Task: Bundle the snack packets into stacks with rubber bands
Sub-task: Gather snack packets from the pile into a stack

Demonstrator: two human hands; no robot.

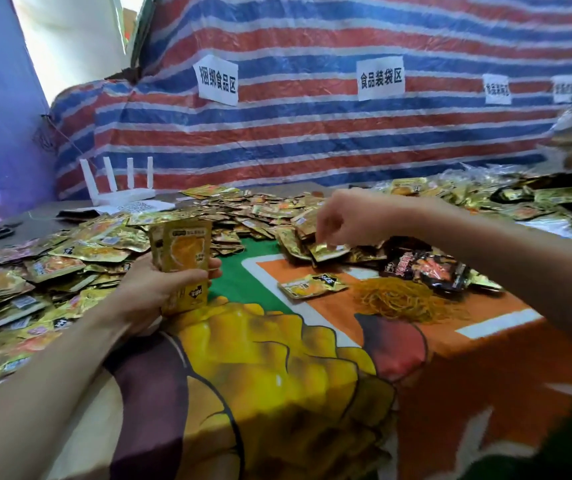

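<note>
Nearest the camera, a printed cloth (277,393) in yellow, orange and green is spread over the table, and two bare forearms are stretched out above it. At the near left, a stack of packets (182,247) is gripped upright by the left hand (149,289). The fingers are curled round its lower half and the thumb is laid across its front, where an orange picture is shown. Farther off and to the right, the right hand (346,216) is held palm down with its fingers curled. A loose packet (329,251) at the near edge of the far pile is pinched between its fingertips.

Between the two hands, a single packet (312,285) is laid flat on the orange part of the cloth. Just to its right, a tangled heap of yellow rubber bands (402,299) is seen, apart from both hands. Behind the bands, several black-and-red packets (429,268) are piled. A heap of gold packets (35,271) is spread over the left of the table and is carried on across the far side.

At the far left, a white router (118,188) with four upright aerials is stood on the table. Behind everything, a striped tarpaulin (312,133) in red, blue and white is hung, and paper labels (218,79) are fixed to it.
</note>
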